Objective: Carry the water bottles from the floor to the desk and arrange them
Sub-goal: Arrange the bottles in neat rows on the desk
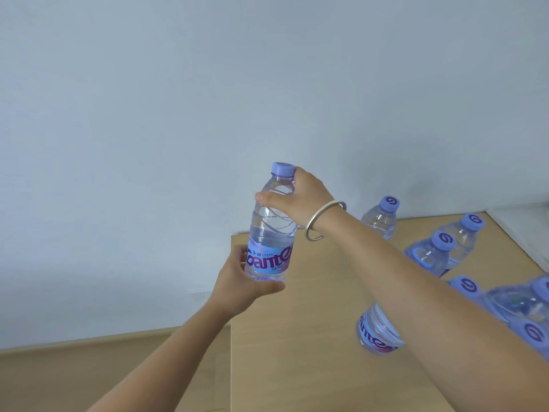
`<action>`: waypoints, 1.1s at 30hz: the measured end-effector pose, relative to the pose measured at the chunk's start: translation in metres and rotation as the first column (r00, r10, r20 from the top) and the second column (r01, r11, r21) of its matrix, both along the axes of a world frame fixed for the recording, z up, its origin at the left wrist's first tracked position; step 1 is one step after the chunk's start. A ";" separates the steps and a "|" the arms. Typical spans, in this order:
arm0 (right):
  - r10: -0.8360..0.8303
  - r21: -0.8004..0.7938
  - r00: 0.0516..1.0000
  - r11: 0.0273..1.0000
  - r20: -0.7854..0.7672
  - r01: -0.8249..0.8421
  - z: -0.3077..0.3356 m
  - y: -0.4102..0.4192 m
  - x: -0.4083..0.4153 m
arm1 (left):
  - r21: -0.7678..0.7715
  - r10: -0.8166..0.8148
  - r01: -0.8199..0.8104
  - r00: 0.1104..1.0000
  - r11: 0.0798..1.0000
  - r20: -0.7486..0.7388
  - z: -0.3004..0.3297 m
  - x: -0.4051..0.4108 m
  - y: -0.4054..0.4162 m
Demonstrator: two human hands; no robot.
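Pale wooden desk [297,367] below, with several Ganten bottles [439,254] standing toward its right side. Held upright above the desk's far left corner: one full Ganten water bottle [271,230]. Left hand [240,281] wrapped round the base, right hand [297,197] closed on the shoulder under the lilac cap [283,169]. Probably hefty, thin-walled, slick; best gripped at the ribbed shoulder.

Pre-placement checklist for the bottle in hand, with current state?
1. Held bottle gripped by both hands, left hand at base, right hand near neck: ok.
2. Cap on: ok.
3. Bottle upright: ok, slight tilt.
4. Free desk surface below it: ok.
5. Clear of the standing bottles at right: ok.
6. Bottles left on the floor: cannot tell.
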State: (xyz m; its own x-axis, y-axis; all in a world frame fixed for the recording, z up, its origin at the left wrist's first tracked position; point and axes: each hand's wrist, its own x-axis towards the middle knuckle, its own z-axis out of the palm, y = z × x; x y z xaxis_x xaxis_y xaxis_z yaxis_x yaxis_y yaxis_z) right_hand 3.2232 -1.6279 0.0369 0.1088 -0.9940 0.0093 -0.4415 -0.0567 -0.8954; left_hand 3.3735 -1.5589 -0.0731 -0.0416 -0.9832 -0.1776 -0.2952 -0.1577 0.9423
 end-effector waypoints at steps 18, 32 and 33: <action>-0.053 0.134 0.977 0.988 -0.208 0.082 -0.063 -0.033 0.053 | -0.016 -0.030 0.035 0.964 0.999 0.263 -0.058 0.037 -0.064; -0.074 0.119 0.971 0.987 -0.229 0.104 -0.082 -0.065 0.077 | 0.004 0.009 -0.010 0.967 1.000 0.256 -0.084 0.050 -0.113; -0.099 0.112 0.970 0.986 -0.221 0.126 -0.082 -0.068 0.077 | -0.003 0.004 -0.003 0.964 1.000 0.265 -0.085 0.051 -0.116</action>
